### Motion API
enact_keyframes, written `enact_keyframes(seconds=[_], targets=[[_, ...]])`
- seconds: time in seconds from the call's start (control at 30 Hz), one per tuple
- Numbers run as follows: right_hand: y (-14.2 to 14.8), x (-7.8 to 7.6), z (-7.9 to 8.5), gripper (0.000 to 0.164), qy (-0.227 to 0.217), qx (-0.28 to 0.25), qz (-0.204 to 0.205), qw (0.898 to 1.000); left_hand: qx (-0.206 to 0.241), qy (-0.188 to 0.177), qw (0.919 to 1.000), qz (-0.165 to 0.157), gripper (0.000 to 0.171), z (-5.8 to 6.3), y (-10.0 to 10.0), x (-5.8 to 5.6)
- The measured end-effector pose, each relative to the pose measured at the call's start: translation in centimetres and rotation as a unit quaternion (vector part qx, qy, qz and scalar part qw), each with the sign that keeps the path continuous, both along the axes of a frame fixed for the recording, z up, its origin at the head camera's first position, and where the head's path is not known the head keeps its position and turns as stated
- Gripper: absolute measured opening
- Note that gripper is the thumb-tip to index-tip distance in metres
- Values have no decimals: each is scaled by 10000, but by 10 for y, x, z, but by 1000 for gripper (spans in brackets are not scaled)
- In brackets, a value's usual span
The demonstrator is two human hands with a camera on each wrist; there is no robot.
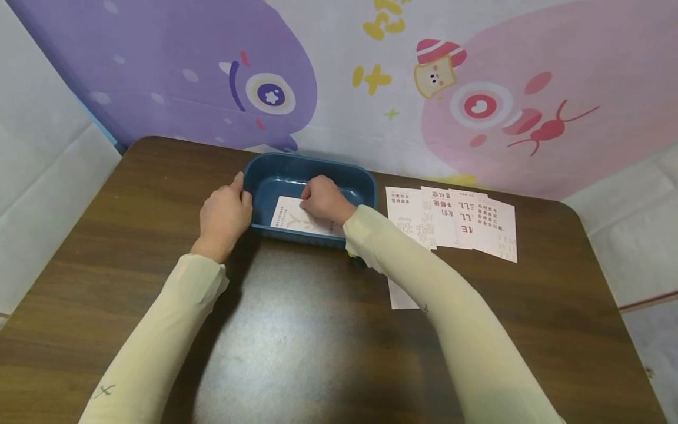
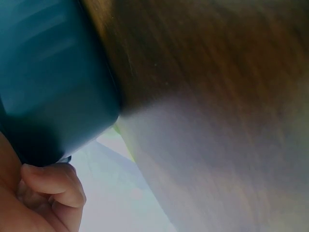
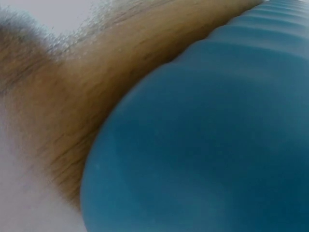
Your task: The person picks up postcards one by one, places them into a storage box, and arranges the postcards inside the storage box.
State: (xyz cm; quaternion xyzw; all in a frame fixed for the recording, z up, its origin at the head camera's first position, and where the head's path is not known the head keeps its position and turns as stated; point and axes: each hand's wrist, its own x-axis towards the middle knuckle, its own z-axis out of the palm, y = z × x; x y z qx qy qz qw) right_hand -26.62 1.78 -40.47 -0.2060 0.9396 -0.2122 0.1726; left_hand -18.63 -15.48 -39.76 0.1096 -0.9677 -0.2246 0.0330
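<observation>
Probably the likeliest mishap sits inside the blue bin [image 1: 296,166], where a card [image 1: 292,215] lies toward the near wall; the right hand [image 1: 326,199] has its fingers curled at that card's far edge and seems to pinch it, though how firmly cannot be told; a slack pinch could let the card slip, a hard squeeze could crease it, and a pull toward the person could catch its near edge on the wall; the left hand [image 1: 225,217] has its fingers gripping the bin's left end, which should steady it; were they to ease, a nudge from the other wrist might skid the bin across the smooth-looking desk [image 1: 281,330]; the right sleeve [image 1: 424,259] passes above a small yellow-and-green object [image 1: 355,258] beside the bin and partly hides a lone card [image 1: 401,296]; a low sideways sweep could drag either, or disturb the overlapping cards [image 1: 457,221] on the right, since nothing visible pins them down.
</observation>
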Motion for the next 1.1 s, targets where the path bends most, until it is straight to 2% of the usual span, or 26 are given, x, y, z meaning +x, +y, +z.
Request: enact_keyframes(seconds=[0.27, 0.43, 0.67, 0.93, 1.1], targets=[[3, -1, 1, 20, -29, 33, -86, 10000, 28, -3, 10000, -42, 49, 1, 1, -1], [9, -1, 6, 21, -140, -174, -259, 9994, 36, -49, 10000, -28, 49, 0, 1, 0], [25, 5, 24, 25, 17, -537, -523, 9972, 5, 17, 10000, -63, 49, 1, 0, 0], [51, 14, 43, 27, 171, -631, -680, 9955, 70, -69, 9999, -41, 49, 4, 1, 2], [66, 17, 53, 26, 302, -691, -957, 9926, 33, -73, 10000, -26, 49, 5, 1, 3]])
